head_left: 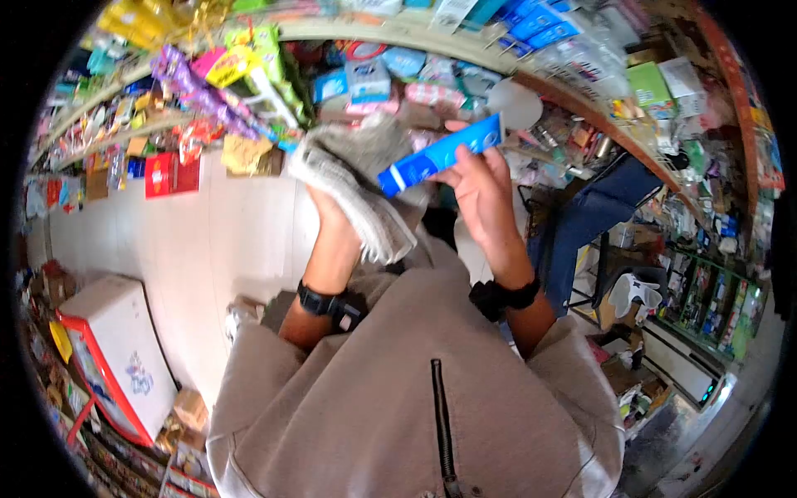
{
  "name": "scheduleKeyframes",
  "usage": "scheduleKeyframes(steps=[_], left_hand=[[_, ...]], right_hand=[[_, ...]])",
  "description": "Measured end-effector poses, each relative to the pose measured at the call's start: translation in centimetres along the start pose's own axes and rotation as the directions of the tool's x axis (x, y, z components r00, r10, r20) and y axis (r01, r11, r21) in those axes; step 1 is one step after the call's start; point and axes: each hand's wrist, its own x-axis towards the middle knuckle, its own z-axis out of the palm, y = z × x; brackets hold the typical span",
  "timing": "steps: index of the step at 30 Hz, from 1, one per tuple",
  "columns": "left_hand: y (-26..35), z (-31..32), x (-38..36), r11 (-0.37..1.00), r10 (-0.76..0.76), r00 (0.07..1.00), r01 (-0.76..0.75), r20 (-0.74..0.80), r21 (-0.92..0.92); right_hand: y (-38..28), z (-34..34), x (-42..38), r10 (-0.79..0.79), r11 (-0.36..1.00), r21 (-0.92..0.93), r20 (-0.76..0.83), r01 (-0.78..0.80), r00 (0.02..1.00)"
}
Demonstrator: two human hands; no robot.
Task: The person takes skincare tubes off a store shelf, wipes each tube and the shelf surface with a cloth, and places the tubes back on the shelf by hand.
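Box [440,154] pinched in my right hand [481,187], tilted clear of the shelf [573,91]; left hand [332,207] clenched on grey cloth [357,183], held against it for wiping, I'd guess.

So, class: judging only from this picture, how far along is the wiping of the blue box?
Done: the blue box is off the shelf and raised in the right hand. In hand: the left hand holds a grey cloth right beside the box; whether they touch is unclear. Left: the box is not back among the shelf goods, and nothing shows whether any of it is wiped.
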Motion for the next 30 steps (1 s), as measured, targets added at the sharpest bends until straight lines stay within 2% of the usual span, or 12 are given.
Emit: scheduleKeyframes(steps=[3,4,7,10,12,16,18,19,21,22,27,30], left_hand=[[0.8,-1.3,0.1,0.996,-0.089,0.996,0.089,0.023,0.014],[0.5,-4.4,1.5,0.984,-0.158,0.976,0.168,0.15,-0.054],[1.8,-3.8,0.7,0.969,-0.233,0.966,0.24,0.109,-0.06],[2.2,-7.0,0.9,0.969,-0.21,0.944,0.235,0.254,-0.074],[2.6,-7.5,0.7,0.969,-0.214,0.95,0.236,0.229,-0.072],[3.0,-7.3,0.8,0.969,-0.214,0.952,0.235,0.218,-0.071],[3.0,-7.1,0.9,0.97,-0.213,0.953,0.234,0.216,-0.072],[3.1,-7.0,0.8,0.97,-0.211,0.954,0.231,0.215,-0.075],[3.2,-7.1,0.8,0.969,-0.212,0.953,0.233,0.217,-0.076],[3.3,-7.2,0.9,0.969,-0.214,0.953,0.235,0.216,-0.076],[3.5,-7.5,0.7,0.97,-0.212,0.954,0.231,0.211,-0.072],[3.5,-7.6,0.9,0.972,-0.208,0.954,0.227,0.215,-0.068]], right_hand=[[-1.4,-1.4,0.6,-0.224,0.952,-0.227,-0.055,0.206,0.973],[-2.5,-2.0,1.1,-0.247,0.946,-0.229,-0.056,0.229,0.967],[-6.1,-4.2,2.4,-0.248,0.956,-0.188,-0.117,0.223,0.962],[-9.9,-4.8,4.9,-0.365,0.907,-0.277,-0.143,0.317,0.92],[-12.7,-4.0,6.5,-0.599,0.601,-0.624,0.061,0.499,0.798],[-16.5,-2.6,10.6,-0.633,0.436,-0.716,0.187,0.545,0.751],[-17.6,-3.0,12.7,-0.62,0.143,-0.859,0.31,0.492,0.721],[-18.1,-2.9,13.5,-0.621,0.144,-0.858,0.31,0.493,0.721],[-18.6,-2.8,14.7,-0.655,-0.117,-0.849,0.455,0.515,0.603],[-18.6,-2.9,15.3,-0.654,-0.113,-0.849,0.455,0.516,0.604],[-17.8,-4.8,18.1,-0.611,-0.388,-0.787,0.609,0.48,0.506],[-16.9,-6.3,19.2,-0.574,-0.406,-0.806,0.592,0.432,0.566]])
